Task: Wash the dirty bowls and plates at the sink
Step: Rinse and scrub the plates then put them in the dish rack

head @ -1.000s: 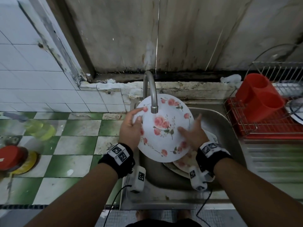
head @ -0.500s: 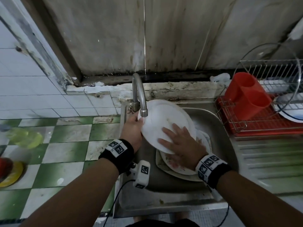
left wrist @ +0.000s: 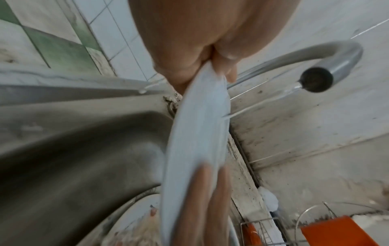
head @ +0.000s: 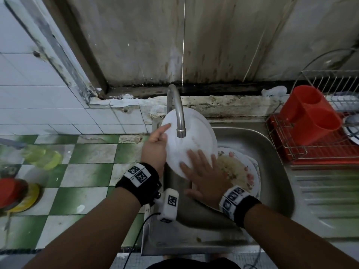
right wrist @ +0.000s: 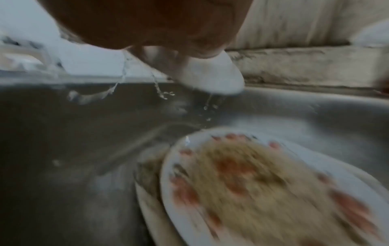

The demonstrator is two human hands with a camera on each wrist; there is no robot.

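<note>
The plate (head: 191, 139) is flipped now: a second ago its flowered face was up, half a second ago the plain white back had come round, and the back is still what shows under the tap (head: 179, 121), tilted over the sink (head: 272, 171). Water runs from the spout onto it and drips off the lower edge in the right wrist view. That suggests the face is rinsed and the underside is getting its turn, so this plate looks close to done.

The left hand (head: 154, 150) pinches the plate's left rim, thumb on the back and fingers behind, clear in the left wrist view. The right hand (head: 204, 175) lies flat on the back with fingers spread, rubbing rather than holding.

Plenty remains: a dirty plate (head: 239, 171) smeared with food sits below in the sink on at least one more dish.

Hard to see: both wrist views are motion-blurred, the stack's count is unclear under the right hand, and no bowls show. The rack (head: 320, 150) at right is cut off by the frame edge.
</note>
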